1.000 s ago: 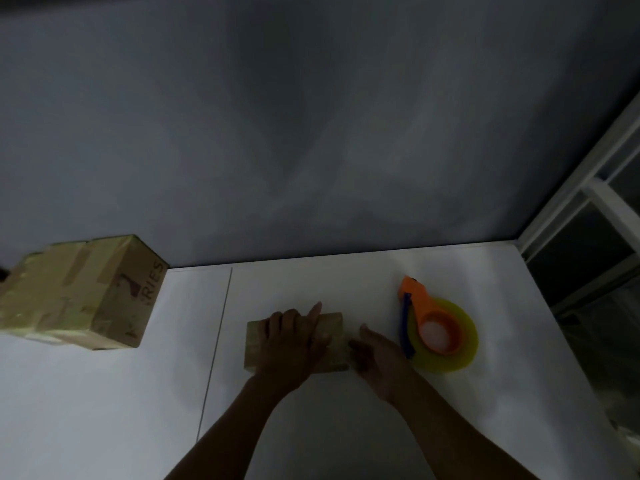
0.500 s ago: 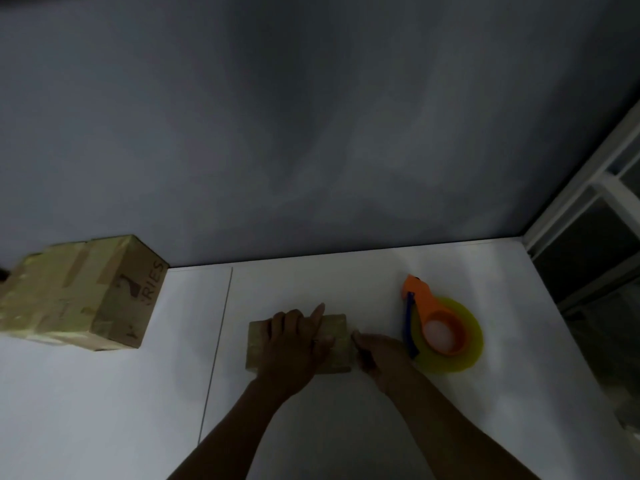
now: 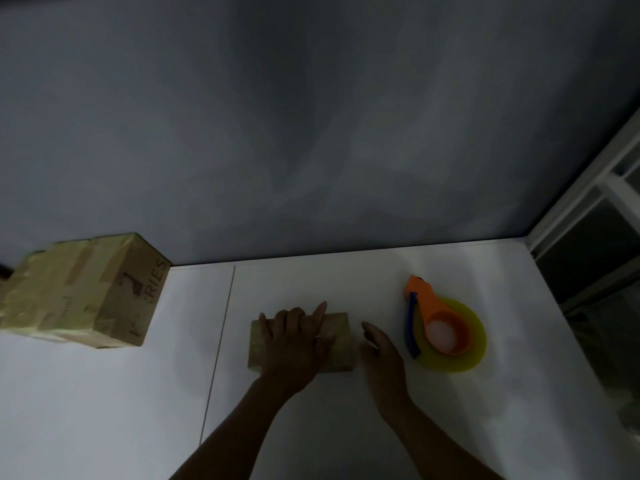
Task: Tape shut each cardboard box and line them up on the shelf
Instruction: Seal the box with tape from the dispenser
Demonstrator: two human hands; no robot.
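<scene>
A small flat cardboard box (image 3: 340, 344) lies on the white surface (image 3: 104, 410) near the middle. My left hand (image 3: 294, 344) rests palm down on top of it, fingers spread, covering most of its lid. My right hand (image 3: 381, 355) hovers just right of the box, fingers extended, holding nothing. An orange tape dispenser with a yellow roll (image 3: 445, 329) lies flat to the right of that hand. A bigger cardboard box (image 3: 83, 292), heavily taped and printed with letters, stands at the far left.
A grey wall (image 3: 311, 133) rises directly behind the surface. A white window frame (image 3: 588, 216) borders the right side. A thin seam (image 3: 221, 341) runs front to back across the surface left of the small box. The scene is dim.
My right hand has come off the small box's right end and opened, fingers pointing forward. My left hand and the box stay in place.
</scene>
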